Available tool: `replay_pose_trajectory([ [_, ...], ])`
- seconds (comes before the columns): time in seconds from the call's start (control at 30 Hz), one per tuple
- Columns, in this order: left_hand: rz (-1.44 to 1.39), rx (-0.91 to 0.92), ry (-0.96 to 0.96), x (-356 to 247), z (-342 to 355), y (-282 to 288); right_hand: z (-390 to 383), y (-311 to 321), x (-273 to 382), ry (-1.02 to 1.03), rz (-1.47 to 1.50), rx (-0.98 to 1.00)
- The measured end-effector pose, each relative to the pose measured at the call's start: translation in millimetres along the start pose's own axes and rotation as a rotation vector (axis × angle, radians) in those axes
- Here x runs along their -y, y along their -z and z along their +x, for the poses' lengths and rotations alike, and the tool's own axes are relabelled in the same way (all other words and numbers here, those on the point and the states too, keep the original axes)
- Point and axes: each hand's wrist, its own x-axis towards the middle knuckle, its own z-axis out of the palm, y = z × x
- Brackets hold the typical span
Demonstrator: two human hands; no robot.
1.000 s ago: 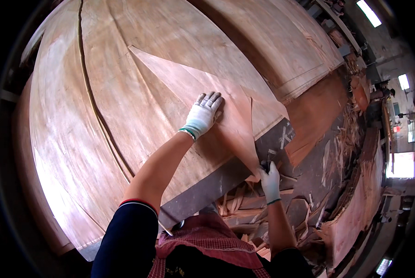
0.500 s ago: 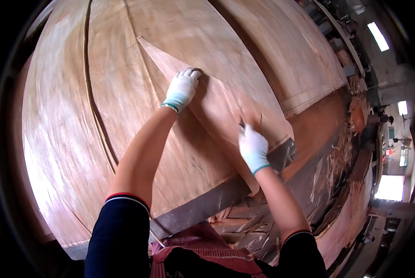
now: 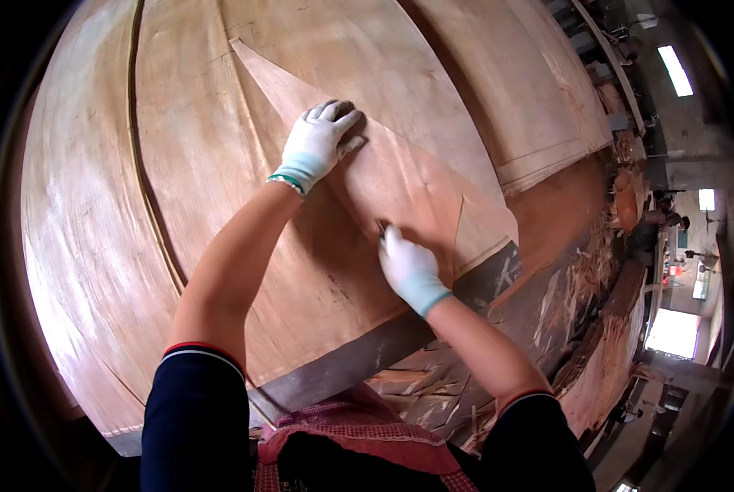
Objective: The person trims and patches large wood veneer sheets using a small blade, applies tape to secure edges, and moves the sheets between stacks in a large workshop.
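Note:
A long, pointed piece of pinkish wood veneer (image 3: 396, 168) lies over a broad tan veneer sheet (image 3: 211, 123). On its upper part rests my left hand (image 3: 320, 139) in a white glove, palm down, fingers stretched out and thumb apart. My right hand (image 3: 408, 264), also gloved, is closed around a small dark-tipped knife (image 3: 381, 229). The knife's tip is at the lower left edge of the pointed piece; its handle is hidden in the glove. Just below the right hand runs the sheet's near edge.
A dark grey surface (image 3: 334, 361) shows along the sheet's near edge. Torn veneer scraps (image 3: 428, 385) lie to the right of my body. Another veneer sheet (image 3: 523, 90) stands beyond a dark gap at the right. A long raised ridge (image 3: 141, 164) crosses the sheet at left.
My right hand and the knife have moved left across the pointed piece. Its tail no longer shows over the grey edge. The left hand's fingers have spread, and the whole view has shifted slightly.

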Motion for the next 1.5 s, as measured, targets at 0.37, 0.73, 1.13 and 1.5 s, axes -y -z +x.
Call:
replay_pose_trajectory([
  [0.37, -0.196, 0.044, 0.17, -7.3, -1.6, 4.1, 65.2, 48.7, -119.0, 0.14, 0.358, -0.127],
  [0.73, -0.037, 0.043, 0.039, 3.5, -4.3, 6.3, 130.4, 44.7, -58.9, 0.247, -0.067, -0.17],
  [1.13, 0.079, 0.147, -0.009, -132.9, -50.5, -46.3, -80.3, -37.2, -63.3, -0.468, 0.07, -0.159],
  [1.5, -0.081, 0.105, -0.016, -154.4, -43.6, -34.9, 59.1, 14.0, -177.4, -0.035, 0.81, -0.555],
])
